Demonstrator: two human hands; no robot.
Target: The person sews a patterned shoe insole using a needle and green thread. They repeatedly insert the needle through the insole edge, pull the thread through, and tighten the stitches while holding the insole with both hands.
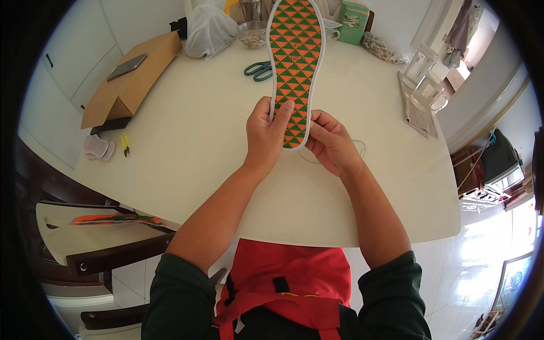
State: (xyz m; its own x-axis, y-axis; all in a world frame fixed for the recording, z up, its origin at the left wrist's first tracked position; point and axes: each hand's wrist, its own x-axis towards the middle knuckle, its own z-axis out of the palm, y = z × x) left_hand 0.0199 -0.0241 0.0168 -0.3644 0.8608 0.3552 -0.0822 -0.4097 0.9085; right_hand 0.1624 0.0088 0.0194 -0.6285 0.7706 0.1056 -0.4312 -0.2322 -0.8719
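An embroidered insole [296, 63] with orange and green triangles and a white bound edge is held up over the table, its narrower heel end towards me. My left hand [267, 131] grips it near the heel, thumb across the patterned face and fingers behind. At the right edge of the heel, my right hand [333, 142] has thumb and forefinger pinched together against the border. Whether a needle sits between those fingertips is hidden. A thin green thread [362, 146] loops out on the tabletop beside and beneath the right hand.
Teal-handled scissors [258, 71] lie partly behind the insole on the cream table [204, 170]. Yellow thread snips [125, 144] and a cardboard box [140, 80] bearing a phone [127, 67] are at left. Glass mugs [426, 91] stand at right. Orange-green yarn [117, 219] rests on a chair.
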